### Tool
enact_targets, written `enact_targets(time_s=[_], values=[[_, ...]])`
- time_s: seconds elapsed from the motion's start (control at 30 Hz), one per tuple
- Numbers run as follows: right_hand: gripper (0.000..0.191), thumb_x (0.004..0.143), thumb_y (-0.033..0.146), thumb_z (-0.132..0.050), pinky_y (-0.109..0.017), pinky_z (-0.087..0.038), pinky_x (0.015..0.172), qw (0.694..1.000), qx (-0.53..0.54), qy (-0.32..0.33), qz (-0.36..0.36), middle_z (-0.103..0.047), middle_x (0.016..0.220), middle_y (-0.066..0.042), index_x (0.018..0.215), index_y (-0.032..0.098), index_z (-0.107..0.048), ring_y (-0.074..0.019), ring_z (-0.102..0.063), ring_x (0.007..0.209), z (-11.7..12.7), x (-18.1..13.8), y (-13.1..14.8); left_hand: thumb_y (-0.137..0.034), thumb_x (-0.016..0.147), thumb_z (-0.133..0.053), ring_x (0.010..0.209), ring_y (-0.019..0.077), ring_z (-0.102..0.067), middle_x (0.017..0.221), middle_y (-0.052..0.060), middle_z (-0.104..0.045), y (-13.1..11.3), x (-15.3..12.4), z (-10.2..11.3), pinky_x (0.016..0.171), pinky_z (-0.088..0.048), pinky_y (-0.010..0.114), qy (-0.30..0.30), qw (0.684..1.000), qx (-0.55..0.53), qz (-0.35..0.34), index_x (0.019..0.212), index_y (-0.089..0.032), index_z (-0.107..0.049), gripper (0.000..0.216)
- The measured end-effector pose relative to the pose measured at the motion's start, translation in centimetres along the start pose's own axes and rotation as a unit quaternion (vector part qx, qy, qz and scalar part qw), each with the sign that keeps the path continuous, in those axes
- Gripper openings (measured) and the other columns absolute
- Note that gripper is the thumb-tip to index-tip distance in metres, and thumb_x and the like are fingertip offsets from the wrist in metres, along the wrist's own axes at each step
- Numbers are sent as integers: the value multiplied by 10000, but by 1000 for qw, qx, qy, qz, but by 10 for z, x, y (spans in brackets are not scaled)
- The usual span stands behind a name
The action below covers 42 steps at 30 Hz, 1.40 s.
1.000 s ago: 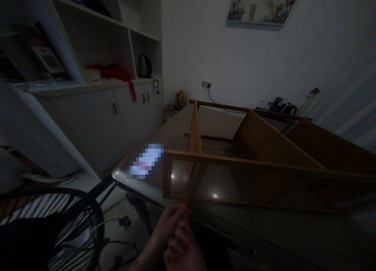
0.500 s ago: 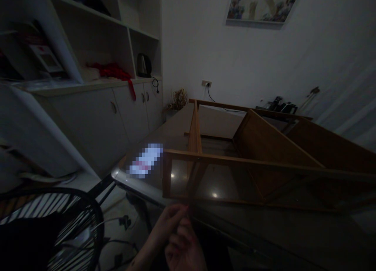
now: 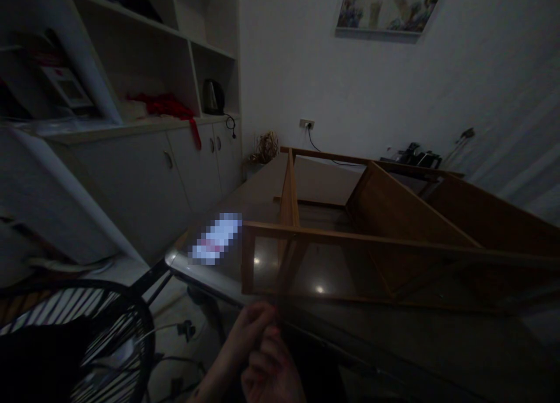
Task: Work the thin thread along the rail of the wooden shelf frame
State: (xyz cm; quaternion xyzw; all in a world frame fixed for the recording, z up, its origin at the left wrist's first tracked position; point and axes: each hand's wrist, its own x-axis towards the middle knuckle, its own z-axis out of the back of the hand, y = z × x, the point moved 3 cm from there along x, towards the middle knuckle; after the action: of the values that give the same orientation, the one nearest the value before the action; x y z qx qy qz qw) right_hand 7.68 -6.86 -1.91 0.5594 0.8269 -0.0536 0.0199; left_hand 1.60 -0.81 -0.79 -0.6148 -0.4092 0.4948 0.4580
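Observation:
The room is dim. Both my hands meet low in the middle of the view, just in front of the near edge of a glossy table (image 3: pixel 262 199). My left hand (image 3: pixel 247 333) has its fingertips pinched together near the table edge. My right hand (image 3: pixel 271 371) is curled closed right under it, touching it. Something thin seems to be held between them, too dark to name. On the table lies a wooden frame (image 3: pixel 350 239) with dividers, resting on its side, its near rail just beyond my fingers.
A blurred bright patch (image 3: pixel 215 238) sits on the table's left corner. A black wire chair (image 3: pixel 87 333) stands at lower left with cables on the floor. White cabinets with shelves (image 3: pixel 166 158) line the left wall; a kettle (image 3: pixel 213 97) stands there.
My hands have shifted only slightly; the fingers moved a little against each other. The view has drifted a bit. The frame has not moved.

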Motion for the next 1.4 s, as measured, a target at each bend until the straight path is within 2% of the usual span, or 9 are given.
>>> enact_targets(time_s=[0.17,0.43,0.6,0.7,0.8,1.0,1.23,1.4], values=[[206,723,311,-726,-181,-159,486,999,-37,-4,1,-170,472,144,773,220,-547,-59,-75,436,-1,0,0,-527,627,-689,648,153,-546,629,3,-604,0,-1,0,618,-431,231,-9,1000,-23,14,635,-148,-646,381],[204,717,295,-736,-173,-175,491,1000,-9,-6,-15,-186,470,147,749,210,-553,-55,-80,435,-5,0,0,-518,629,-687,652,158,-554,643,9,-620,0,-3,-1,603,-429,232,-3,999,-29,30,648,-155,-648,366],[192,715,274,-741,-171,-169,479,1000,1,-8,-14,-196,455,150,788,212,-574,-53,-108,424,-8,-1,1,-512,607,-703,704,176,-571,700,14,-639,-4,-6,0,640,-441,239,-34,998,-26,37,697,-164,-658,362],[191,708,219,-749,-166,-186,484,999,40,-19,-32,-220,433,157,791,198,-578,-43,-163,411,-11,-2,2,-517,620,-690,654,160,-550,639,-2,-605,-7,-5,-2,606,-430,230,-10,999,-31,32,647,-164,-630,360],[145,748,235,-707,-183,-184,483,999,35,-24,-26,-222,432,153,800,201,-576,-52,-172,408,-9,-2,5,-521,630,-685,637,151,-543,615,-8,-591,-6,-4,-4,589,-418,224,7,999,-32,26,624,-159,-616,368],[142,757,266,-679,-199,-181,497,1000,-25,5,-1,-202,466,138,785,218,-548,-63,-150,424,-3,-2,6,-500,584,-745,749,169,-597,770,18,-658,8,-6,-3,664,-450,234,-39,991,-106,74,774,-153,-664,404],[105,788,246,-664,-189,-207,491,999,37,1,-21,-273,447,141,786,214,-564,-52,-232,417,-9,-3,6,-466,517,-810,608,117,-577,628,-16,-620,16,1,-12,547,-410,197,31,967,-221,119,694,-140,-655,402],[145,741,185,-719,-163,-231,484,998,60,3,-13,-286,424,152,782,196,-581,-34,-272,414,-9,-1,4,-507,500,-800,593,120,-558,622,-11,-623,18,5,-9,558,-409,210,24,975,-192,112,677,-140,-652,434]])
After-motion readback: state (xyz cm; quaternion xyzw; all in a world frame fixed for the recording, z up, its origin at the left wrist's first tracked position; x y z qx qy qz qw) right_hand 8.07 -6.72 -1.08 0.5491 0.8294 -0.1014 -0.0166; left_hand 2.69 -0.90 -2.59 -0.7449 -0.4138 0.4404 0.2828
